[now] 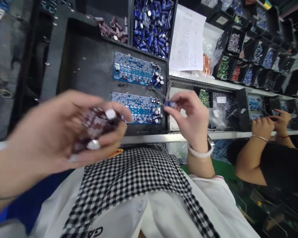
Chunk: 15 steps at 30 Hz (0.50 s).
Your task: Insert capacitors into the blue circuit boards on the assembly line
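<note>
Cupping brown capacitors (94,123), the left hand (46,138) apparently pools several within reach; the right hand (195,115) pinches a blue capacitor (171,104) beside the tray (81,66), likely for fingertip control. Beyond, the near board (139,108) and far board (135,67) lie flat, exposing their parts.

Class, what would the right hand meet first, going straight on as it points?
Probably the lower blue circuit board, at its right end; how high the right hand hovers is unclear.
</note>
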Each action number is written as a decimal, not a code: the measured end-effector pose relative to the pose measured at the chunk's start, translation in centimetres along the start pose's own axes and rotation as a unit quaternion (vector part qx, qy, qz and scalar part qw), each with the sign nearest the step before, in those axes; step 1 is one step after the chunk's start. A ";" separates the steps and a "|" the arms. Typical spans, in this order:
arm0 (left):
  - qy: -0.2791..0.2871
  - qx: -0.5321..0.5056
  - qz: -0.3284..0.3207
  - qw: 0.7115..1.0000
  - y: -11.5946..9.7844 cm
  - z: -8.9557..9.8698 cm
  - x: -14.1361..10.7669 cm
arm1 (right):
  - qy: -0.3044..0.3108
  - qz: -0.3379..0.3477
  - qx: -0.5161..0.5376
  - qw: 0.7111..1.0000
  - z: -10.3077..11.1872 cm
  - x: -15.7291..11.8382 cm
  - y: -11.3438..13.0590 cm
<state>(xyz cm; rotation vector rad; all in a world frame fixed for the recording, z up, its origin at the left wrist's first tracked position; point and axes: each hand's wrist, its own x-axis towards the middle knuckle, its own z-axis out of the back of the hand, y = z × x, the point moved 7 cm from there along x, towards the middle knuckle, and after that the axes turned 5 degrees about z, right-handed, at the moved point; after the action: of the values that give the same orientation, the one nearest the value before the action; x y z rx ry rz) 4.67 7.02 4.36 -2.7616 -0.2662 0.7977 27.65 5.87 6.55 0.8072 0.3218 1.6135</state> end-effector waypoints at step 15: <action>-0.061 0.047 0.130 0.989 8.0 -0.1 5.2 | 0.035 -0.078 -0.022 0.996 -1.7 -5.8 -1.7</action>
<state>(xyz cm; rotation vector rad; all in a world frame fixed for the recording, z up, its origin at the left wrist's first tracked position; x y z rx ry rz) 9.94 0.68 -0.44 -2.6966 0.1102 1.0160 27.88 1.17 2.46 0.6765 0.3899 1.4995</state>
